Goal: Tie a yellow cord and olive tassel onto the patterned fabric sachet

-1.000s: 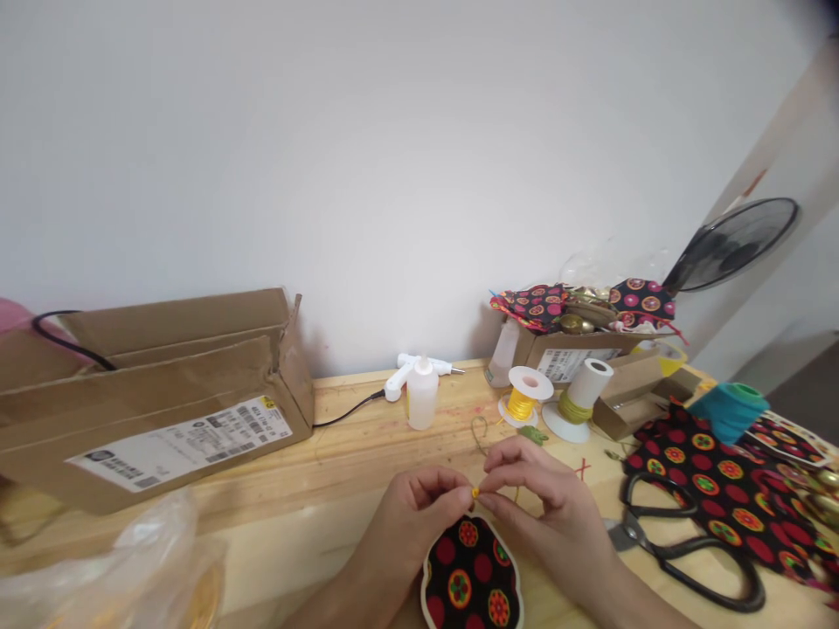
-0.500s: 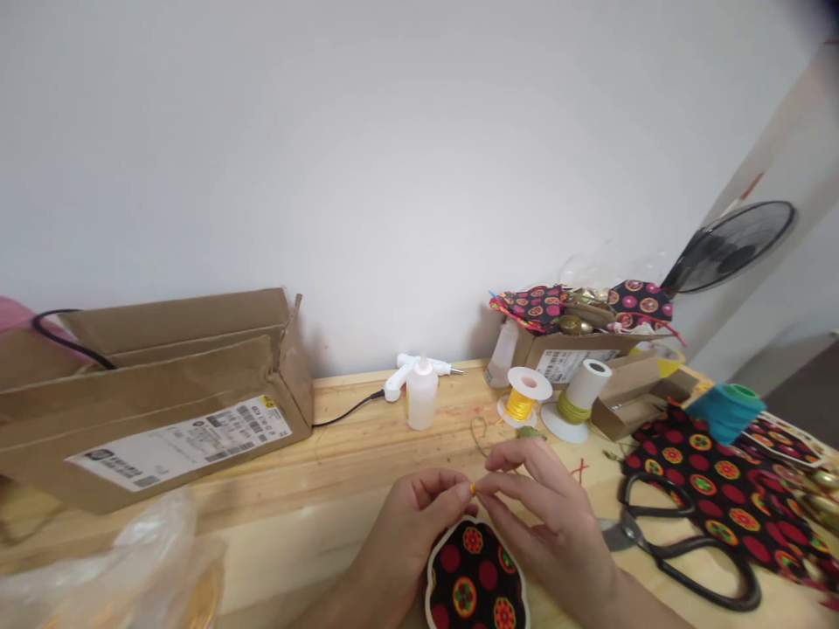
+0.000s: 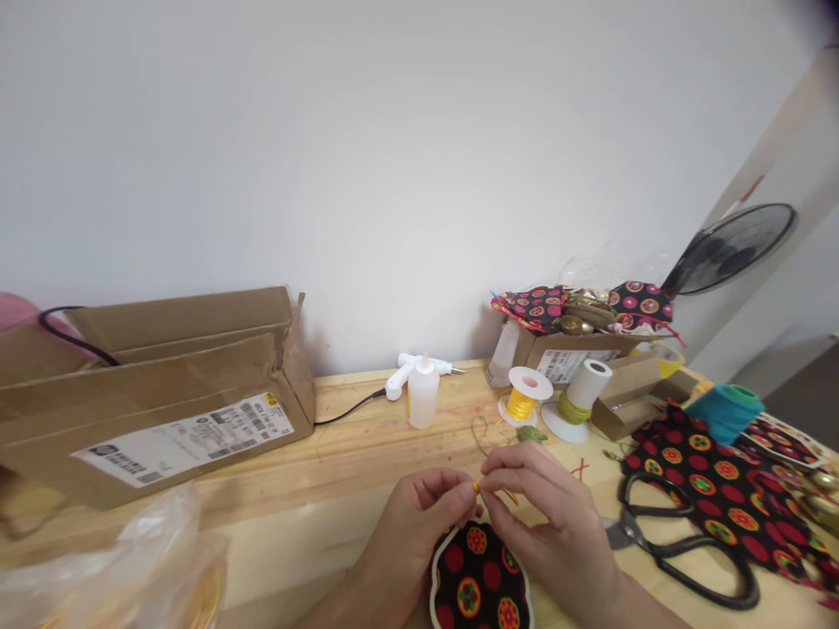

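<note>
Low in the middle of the view, my left hand (image 3: 418, 522) and my right hand (image 3: 545, 515) meet fingertip to fingertip, both pinching a short yellow cord (image 3: 477, 487) at the top of a round black fabric piece (image 3: 481, 579) with red and orange circles. That fabric piece lies on the wooden table (image 3: 341, 472) under my hands. Thin cord trails from my right fingers toward the yellow thread spool (image 3: 523, 395) behind them.
An open cardboard box (image 3: 150, 402) fills the left. A white squeeze bottle (image 3: 423, 393), a white glue gun (image 3: 401, 374), a white spool (image 3: 580, 399), black scissors (image 3: 682, 542), patterned fabric (image 3: 727, 489), a teal spool (image 3: 726, 411) and a clear plastic bag (image 3: 111, 568) surround my hands.
My hands have stayed pinched together on the cord, shifting slightly; the fabric piece has slid a little to the right and lower in view.
</note>
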A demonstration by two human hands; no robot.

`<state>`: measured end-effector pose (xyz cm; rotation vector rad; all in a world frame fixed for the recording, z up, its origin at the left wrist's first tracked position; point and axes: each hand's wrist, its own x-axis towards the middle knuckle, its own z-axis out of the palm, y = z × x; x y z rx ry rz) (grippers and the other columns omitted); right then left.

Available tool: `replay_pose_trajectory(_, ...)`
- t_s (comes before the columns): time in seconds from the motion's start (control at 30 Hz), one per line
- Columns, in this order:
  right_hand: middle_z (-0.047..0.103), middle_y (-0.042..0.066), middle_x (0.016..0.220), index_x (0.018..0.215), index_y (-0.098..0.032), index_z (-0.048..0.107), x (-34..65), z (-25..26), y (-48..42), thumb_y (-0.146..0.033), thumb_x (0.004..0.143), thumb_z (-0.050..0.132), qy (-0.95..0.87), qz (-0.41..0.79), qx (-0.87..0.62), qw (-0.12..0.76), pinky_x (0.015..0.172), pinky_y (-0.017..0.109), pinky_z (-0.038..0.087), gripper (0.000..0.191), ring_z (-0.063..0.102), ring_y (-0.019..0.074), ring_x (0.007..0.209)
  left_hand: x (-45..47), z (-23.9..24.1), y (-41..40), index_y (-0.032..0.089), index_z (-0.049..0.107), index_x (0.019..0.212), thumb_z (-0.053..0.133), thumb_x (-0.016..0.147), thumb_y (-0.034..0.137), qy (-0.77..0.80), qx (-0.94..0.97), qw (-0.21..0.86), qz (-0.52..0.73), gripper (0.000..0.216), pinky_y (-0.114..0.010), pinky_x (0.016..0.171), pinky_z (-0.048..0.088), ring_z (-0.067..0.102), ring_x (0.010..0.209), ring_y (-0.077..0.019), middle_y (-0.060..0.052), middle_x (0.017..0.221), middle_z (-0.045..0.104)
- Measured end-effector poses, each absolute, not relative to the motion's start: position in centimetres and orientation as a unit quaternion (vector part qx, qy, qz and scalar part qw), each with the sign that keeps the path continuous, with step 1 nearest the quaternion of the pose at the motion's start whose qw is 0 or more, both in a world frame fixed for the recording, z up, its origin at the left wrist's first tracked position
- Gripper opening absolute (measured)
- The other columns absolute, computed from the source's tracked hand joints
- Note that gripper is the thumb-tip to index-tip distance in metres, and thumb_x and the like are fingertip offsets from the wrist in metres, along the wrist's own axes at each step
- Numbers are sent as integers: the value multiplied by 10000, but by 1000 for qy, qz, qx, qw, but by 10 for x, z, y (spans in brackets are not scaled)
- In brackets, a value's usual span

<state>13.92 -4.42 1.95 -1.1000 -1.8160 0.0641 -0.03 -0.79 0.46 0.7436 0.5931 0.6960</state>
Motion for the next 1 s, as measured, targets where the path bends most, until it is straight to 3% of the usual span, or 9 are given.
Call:
replay_pose_trajectory(0.83,575,42,733,774,-180,544,141,31,-48,-59,773,460,-797,-46,-440,411,552,250,435,147,492,140,642,-3,4,-1,107,644,657,693,613,252,321,414,788,323,159,-208,544,354,504,532,-92,-7,568,616)
replay_pose_trajectory(1.0,581,49,772,800,-173,568,143,30,-47,-62,763,500,-792,-10,-439,425,584,260,440,134,507,145,674,-5,8,-1,115,633,663,681,630,242,327,422,786,312,140,-204,556,353,507,547,-90,-2,585,610)
